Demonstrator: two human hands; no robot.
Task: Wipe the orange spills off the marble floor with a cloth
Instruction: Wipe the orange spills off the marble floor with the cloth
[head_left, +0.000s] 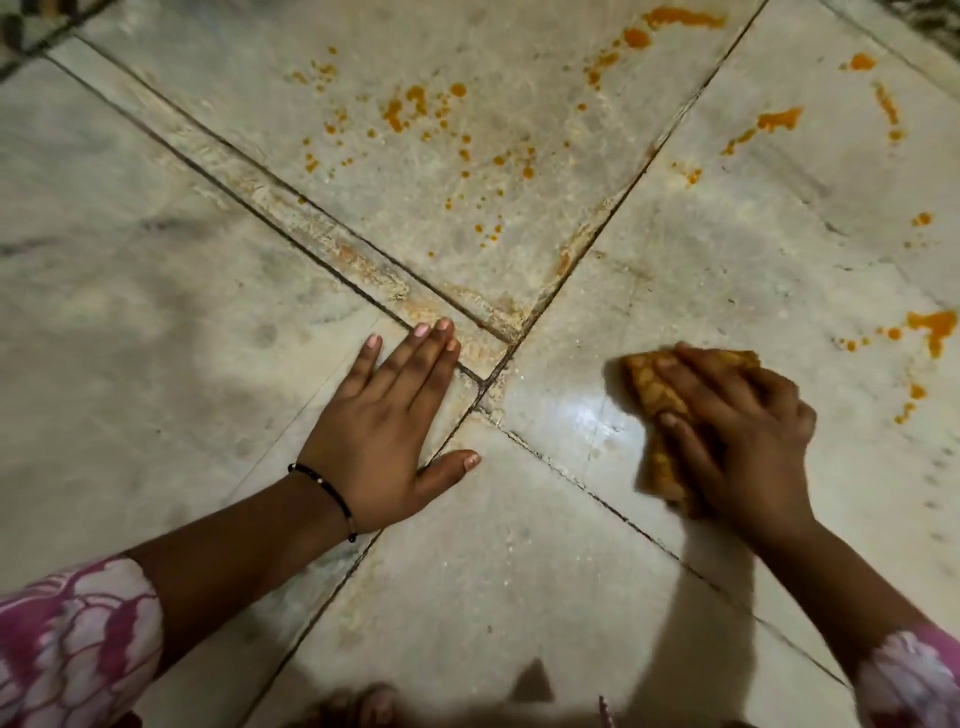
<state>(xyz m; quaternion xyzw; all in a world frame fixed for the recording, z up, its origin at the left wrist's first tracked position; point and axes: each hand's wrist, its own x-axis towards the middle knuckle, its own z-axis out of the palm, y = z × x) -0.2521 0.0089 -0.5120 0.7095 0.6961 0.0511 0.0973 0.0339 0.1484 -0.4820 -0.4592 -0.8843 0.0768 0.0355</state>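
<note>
Marble floor (156, 312) with orange spills (415, 109), left hand (384, 431) flat, right hand (737, 431) gripping cloth (654, 395)

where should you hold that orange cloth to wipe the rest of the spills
From above, as the right hand does now: palm over the middle of the bunched cloth, fingers curled over its far edge. It lies flat and crumpled on the marble floor, so a top-down press likely keeps it gathered when pushed toward the orange spills. The left hand braces flat.
</note>
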